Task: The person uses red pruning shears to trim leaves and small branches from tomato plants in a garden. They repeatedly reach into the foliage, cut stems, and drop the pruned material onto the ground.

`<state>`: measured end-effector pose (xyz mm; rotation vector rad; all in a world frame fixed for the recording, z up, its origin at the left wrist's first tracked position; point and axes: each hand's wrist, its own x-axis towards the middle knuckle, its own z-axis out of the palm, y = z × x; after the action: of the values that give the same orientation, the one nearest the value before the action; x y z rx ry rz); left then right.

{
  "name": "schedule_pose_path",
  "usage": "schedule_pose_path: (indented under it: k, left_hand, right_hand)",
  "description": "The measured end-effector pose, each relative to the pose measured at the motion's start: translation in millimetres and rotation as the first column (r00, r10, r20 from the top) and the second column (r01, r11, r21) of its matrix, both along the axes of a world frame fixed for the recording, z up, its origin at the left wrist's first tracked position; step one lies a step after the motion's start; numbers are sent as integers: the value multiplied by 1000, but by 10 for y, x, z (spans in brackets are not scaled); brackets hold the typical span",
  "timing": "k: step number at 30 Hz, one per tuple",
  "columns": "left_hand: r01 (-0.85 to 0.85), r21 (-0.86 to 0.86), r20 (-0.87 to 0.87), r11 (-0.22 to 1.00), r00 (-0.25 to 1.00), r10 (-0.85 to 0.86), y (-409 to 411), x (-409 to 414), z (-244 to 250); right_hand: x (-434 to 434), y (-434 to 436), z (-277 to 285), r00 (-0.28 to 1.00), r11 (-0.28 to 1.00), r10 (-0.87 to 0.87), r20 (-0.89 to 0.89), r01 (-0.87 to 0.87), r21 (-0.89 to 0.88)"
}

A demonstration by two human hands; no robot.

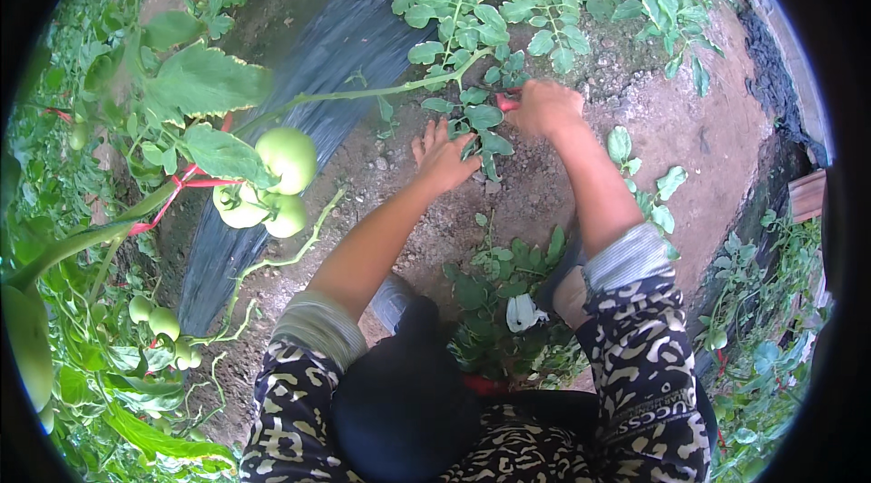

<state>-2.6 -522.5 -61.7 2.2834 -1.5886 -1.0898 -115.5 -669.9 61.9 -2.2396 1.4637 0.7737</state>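
My right hand (550,107) is closed around a red-handled tool (507,101), probably pruning shears; most of it is hidden by the fingers and leaves. Beside it hangs a leafy tomato shoot (484,117) from a long green stem (381,91). My left hand (442,158) reaches in from the other side, fingers spread, with the thumb against or just beside the shoot's lower leaves. Whether it touches them I cannot tell. Under both hands lies bare, crumbly soil (524,173).
Green tomatoes (287,158) hang at left from a stem tied with red twine (180,185). Black plastic mulch film (340,41) runs along the row. Cut leaves (476,286) and a crumpled white scrap (524,313) lie between my legs. A concrete edge (782,27) borders the right.
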Motion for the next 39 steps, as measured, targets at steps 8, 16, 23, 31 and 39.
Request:
schedule_pose_path:
  k: [8,16,23,31,39]
  left_hand:
    - [-5,-11,-38,1000,999,5,14,91,-175]
    - [-155,-61,-286,986,949,131,13,91,-119]
    - [-341,-93,-427,935,862,272,-10,105,-227]
    - [-368,-129,-262,921,908,326,351,39,175]
    - [-493,-198,-260,847,860,440,1189,-69,266]
  right_hand:
    - [-19,-192,87,996,996,85,39,-83,-37]
    - [185,-186,54,980,980,200,-15,-200,-24]
    - [189,-195,44,937,929,349,9,-345,-134]
    - [-396,20,-209,994,993,-14,104,2,116]
    - [6,846,-1376,279,475,-880,385,525,706]
